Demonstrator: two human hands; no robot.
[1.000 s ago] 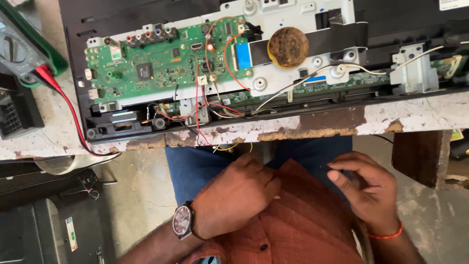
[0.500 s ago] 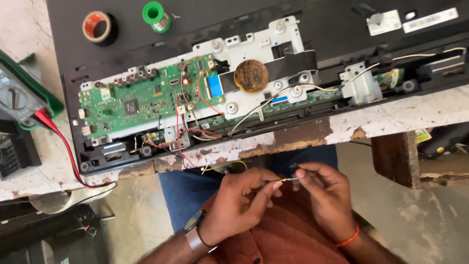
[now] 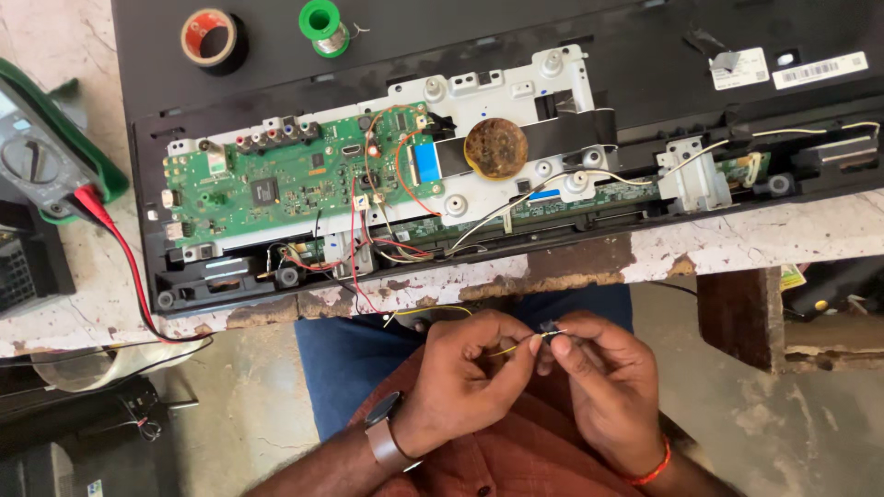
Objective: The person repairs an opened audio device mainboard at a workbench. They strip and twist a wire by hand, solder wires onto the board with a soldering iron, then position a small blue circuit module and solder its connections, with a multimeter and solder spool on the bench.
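Pinching a thin yellow wire (image 3: 505, 349) — left hand (image 3: 465, 377) and right hand (image 3: 603, 377) both closed on it; wire runs sideways between fingertips, ends meeting at the right thumb — circuit board (image 3: 276, 179) beyond.

small sticker (image 3: 738, 67): white, roughly square with dark print, stuck on the black back panel (image 3: 516, 37) near its upper right corner, a bit curled at the top-left edge

long sticker (image 3: 820, 70): white strip with barcode-style black lines, just right of the small sticker on the same panel, tilted slightly up to the right

yellow-green packet (image 3: 790, 277): only a sliver showing, well below the panel's right end, tucked under the chipped bench edge

multimeter screen: not readable, hidden off the panel's left side
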